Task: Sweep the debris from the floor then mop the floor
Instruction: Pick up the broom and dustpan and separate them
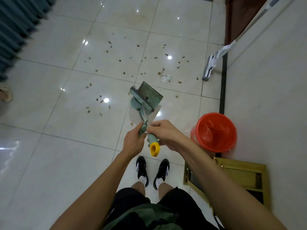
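Small brown debris [119, 60] lies scattered over the glossy white tile floor [66, 146], with a scrap of clear plastic [165, 78] among it. A green long-handled dustpan [149, 95] stands on the floor with a green broom head [141, 101] clipped against it. My left hand [133, 141] grips the dustpan's handle. My right hand [163, 134] grips the broom's green handle just above its yellow end cap [154, 149]. The two handles cross between my hands. A white flat mop [211, 65] leans against the wall on the right.
A red bucket [214, 131] lined with a red plastic bag stands by the right wall. A wooden frame [232, 178] lies on the floor beside my shoes [152, 170]. Teal curtains [15, 30] hang at upper left. A sandalled foot [5, 95] shows at the left edge.
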Demonstrator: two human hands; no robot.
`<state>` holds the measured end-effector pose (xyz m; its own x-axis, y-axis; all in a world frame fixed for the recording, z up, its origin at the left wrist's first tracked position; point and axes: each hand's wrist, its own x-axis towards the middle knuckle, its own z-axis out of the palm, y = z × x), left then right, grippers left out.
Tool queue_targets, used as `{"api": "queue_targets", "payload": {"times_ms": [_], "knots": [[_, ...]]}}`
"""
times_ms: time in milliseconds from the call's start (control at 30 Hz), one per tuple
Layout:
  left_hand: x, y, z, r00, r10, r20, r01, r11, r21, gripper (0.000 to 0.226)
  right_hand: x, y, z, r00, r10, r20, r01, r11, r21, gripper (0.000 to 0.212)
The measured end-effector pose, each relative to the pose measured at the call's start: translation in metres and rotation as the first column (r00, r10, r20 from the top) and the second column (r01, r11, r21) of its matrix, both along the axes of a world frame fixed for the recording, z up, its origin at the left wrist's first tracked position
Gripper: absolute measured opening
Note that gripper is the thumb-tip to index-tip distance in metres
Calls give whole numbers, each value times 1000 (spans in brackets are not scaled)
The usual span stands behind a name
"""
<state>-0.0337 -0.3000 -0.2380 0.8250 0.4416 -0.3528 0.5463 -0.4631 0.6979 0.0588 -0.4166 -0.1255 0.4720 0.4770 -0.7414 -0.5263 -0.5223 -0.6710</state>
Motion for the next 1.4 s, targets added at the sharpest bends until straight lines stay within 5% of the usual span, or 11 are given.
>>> {"api": "queue_targets", "payload": {"times_ms": [533, 1033, 1400], "knots": [[1, 7, -8, 996, -82, -19, 82, 996, 17, 52, -1, 4, -14, 988, 146, 51, -137, 978, -156, 31], [-1, 22, -15, 984, -174, -33, 177, 981, 81, 52, -5, 3, -15, 993, 97, 64, -91, 991, -96, 30], [-2, 2, -15, 1000, 26, 11, -26, 999, -24, 54, -15, -1, -19, 985, 88, 146, -78, 994, -76, 41]]}}
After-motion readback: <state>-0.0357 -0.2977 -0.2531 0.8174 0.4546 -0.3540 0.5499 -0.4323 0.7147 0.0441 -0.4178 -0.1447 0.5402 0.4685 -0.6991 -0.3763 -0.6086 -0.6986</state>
